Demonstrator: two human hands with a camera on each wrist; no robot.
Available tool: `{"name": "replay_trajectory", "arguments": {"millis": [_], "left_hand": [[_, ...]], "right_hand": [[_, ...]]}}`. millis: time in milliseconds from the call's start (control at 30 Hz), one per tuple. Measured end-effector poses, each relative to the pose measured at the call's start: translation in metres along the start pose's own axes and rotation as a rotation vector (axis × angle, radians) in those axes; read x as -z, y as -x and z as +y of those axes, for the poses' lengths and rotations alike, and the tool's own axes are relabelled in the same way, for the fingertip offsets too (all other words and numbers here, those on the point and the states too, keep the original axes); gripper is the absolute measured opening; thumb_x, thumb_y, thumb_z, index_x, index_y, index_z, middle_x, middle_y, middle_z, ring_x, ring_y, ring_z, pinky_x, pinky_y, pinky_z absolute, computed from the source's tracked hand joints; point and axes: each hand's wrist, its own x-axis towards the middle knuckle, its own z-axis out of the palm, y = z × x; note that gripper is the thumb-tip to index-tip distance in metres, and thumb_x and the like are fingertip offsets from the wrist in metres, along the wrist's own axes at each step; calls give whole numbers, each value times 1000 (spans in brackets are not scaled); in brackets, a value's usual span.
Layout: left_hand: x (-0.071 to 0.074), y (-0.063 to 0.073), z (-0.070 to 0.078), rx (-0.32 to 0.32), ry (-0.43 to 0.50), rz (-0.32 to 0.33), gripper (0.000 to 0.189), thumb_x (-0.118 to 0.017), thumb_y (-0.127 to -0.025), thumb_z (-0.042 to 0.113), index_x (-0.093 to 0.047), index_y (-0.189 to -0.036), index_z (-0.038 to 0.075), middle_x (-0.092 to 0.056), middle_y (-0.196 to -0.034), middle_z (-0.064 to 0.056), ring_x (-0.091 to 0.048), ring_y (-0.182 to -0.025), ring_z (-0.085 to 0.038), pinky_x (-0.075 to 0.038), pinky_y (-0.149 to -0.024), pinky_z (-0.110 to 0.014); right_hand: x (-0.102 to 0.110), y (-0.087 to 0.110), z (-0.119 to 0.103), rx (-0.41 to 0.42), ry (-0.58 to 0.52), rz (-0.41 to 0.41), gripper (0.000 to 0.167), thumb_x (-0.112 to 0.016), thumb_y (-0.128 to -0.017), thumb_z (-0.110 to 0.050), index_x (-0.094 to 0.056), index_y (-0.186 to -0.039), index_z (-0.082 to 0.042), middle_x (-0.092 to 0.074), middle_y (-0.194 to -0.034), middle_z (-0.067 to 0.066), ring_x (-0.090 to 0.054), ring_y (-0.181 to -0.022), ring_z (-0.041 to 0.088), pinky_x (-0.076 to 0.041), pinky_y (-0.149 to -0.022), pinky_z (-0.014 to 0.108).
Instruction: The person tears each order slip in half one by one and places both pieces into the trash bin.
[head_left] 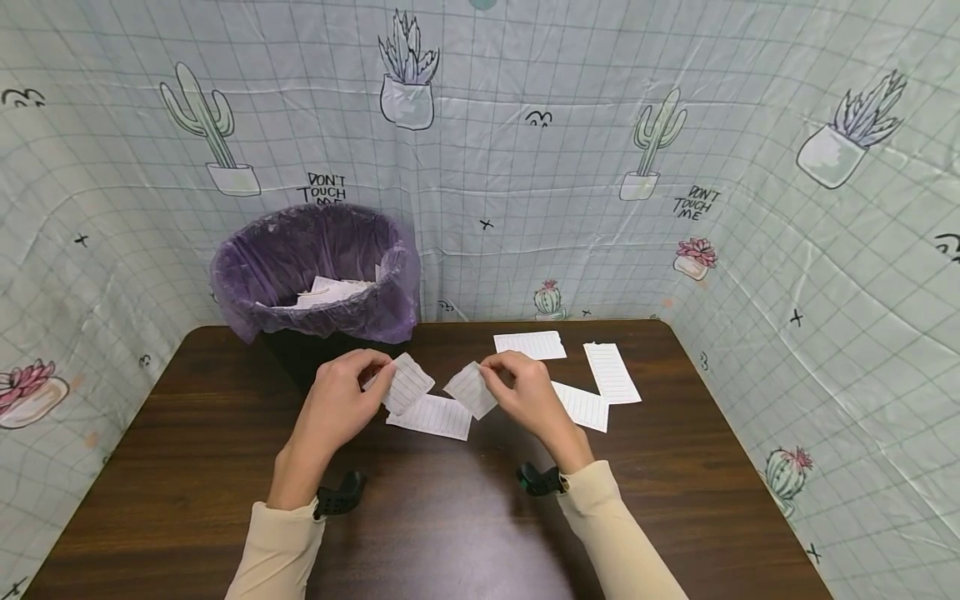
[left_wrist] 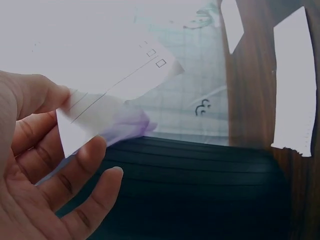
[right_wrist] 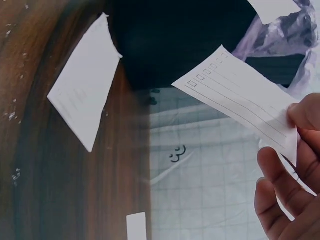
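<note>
Pale gridded cloth (head_left: 487, 167), printed with potted cacti, is spread behind and to either side of a brown table (head_left: 420, 533). Over the table, a small lined piece of paper (head_left: 407, 385) is pinched between the thumb and fingers of the left hand (head_left: 347, 396), its outer fingers left loosely spread. Just across from that grip, a second lined piece (head_left: 468, 390), marked with a row of small boxes, is pinched the same way by the right hand (head_left: 528, 396); the two pieces are held apart. Below and between the grips, a lined slip (head_left: 435, 421) is laid on the table, partly covered from the head view. To the right of the right grip, three more slips (head_left: 612, 373) are laid near one another. Beyond the left grip, a black bin (left_wrist: 210, 192) is lined with a purple bag (head_left: 401, 300), and white papers (head_left: 330, 292) are seen inside it. Both wrists are covered by cream sleeves (head_left: 615, 533).
</note>
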Motion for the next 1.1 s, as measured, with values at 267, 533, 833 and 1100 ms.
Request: {"name": "replay_trajectory", "arguments": {"millis": [267,533,833,1100], "left_hand": [[8,0,3,-31,3,48,5,-71,-94,4,-75,-92,4,-61,-76,-3,-52,-70,-17,-43,-64,-29],[20,-2,9,-61,13,105,4,-72,-93,3,-76,-92,3,-63,-76,-4,-53,-67,-17,-42,-62,-26],[32,-8,16,-76,20,137,6,-71,-94,3,-77,-92,4,-62,-75,-3,-51,-67,-14,-37,-64,-17],[46,-13,20,-118,-2,164,5,-72,-92,2,-76,-92,4,-63,-75,-4,-52,-66,-16,-37,-64,-14]], "right_hand": [[0,-9,-7,52,-14,22,6,-71,-94,-6,-77,-94,-3,-75,-86,6,-58,-72,13,-49,-64,28],[1,-18,-15,66,-20,8,5,-71,-94,-5,-76,-94,-4,-72,-85,5,-59,-70,22,-47,-64,28],[5,-34,-24,129,-11,-4,6,-71,-94,-6,-76,-95,-4,-73,-87,6,-60,-72,24,-51,-65,37],[11,-52,-35,184,13,-47,7,-70,-96,-8,-76,-97,-4,-75,-93,6,-66,-86,18,-55,-76,34]]}}
